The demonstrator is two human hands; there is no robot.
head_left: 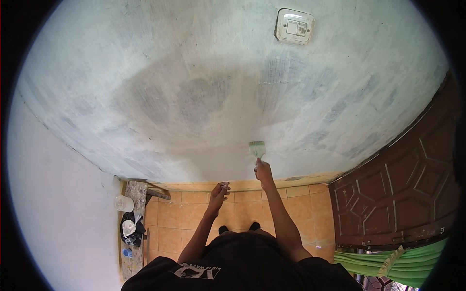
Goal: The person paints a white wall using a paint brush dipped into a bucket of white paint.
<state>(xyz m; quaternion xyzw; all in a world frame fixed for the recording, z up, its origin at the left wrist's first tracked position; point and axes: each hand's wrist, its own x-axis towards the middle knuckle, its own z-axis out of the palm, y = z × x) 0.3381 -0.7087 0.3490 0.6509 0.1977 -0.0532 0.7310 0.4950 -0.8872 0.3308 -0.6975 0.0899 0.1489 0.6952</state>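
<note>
A wide, flat paintbrush, pale green with a darker green edge, is in my right hand, whose fingers are wrapped round its handle. Its wide end is up against the patchy white and grey wall, or very near it. My left hand is raised in front of the wall's foot, left of the brush. Its fingers are curled together, with a small pale spot at the fingertips. Whether that is an object or a smear cannot be made out.
A stained wooden bench along the left wall bears a white tub, a black plastic bag and a small blue item. A switch plate sits high on the wall. On the right are a brown panelled door and a green curtain.
</note>
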